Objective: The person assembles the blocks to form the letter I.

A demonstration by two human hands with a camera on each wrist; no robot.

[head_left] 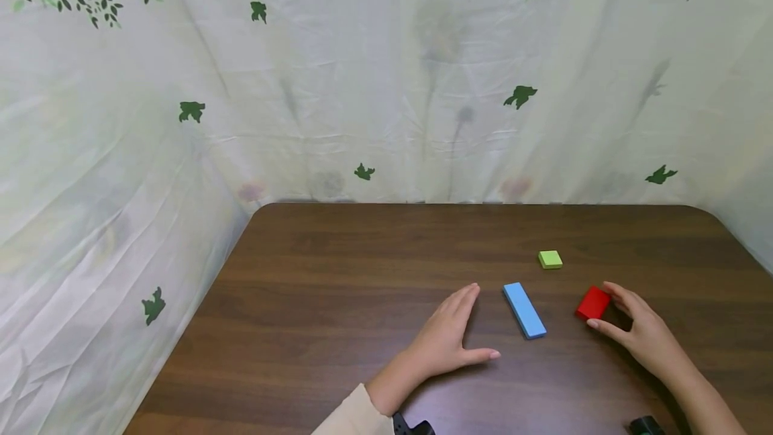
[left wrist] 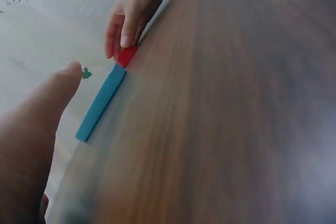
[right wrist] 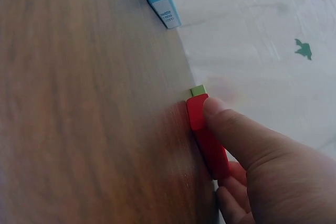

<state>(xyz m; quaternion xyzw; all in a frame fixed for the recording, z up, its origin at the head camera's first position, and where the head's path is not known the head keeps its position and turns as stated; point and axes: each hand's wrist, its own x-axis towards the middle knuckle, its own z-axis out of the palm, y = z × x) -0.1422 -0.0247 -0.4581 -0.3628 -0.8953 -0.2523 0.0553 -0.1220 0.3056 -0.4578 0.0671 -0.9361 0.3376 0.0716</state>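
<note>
At the right of the head view, a red block [head_left: 593,303] sits between the thumb and fingers of my right hand [head_left: 643,331], which pinches it by opposite ends. The right wrist view has the thumb on one end of the red block [right wrist: 206,132] and fingertips at the other. My left hand [head_left: 443,341] is spread low over the table, fingers straight and thumb stretched out, holding nothing. Between the hands lies a long flat blue block [head_left: 524,311], apart from both. A small light green block [head_left: 550,260] rests farther back.
The brown wooden table [head_left: 338,267] has rounded back corners. Behind it and along its left side hangs a pale curtain [head_left: 386,86] with green bird and leaf prints. A black device [head_left: 646,425] shows at the bottom edge, near the right forearm.
</note>
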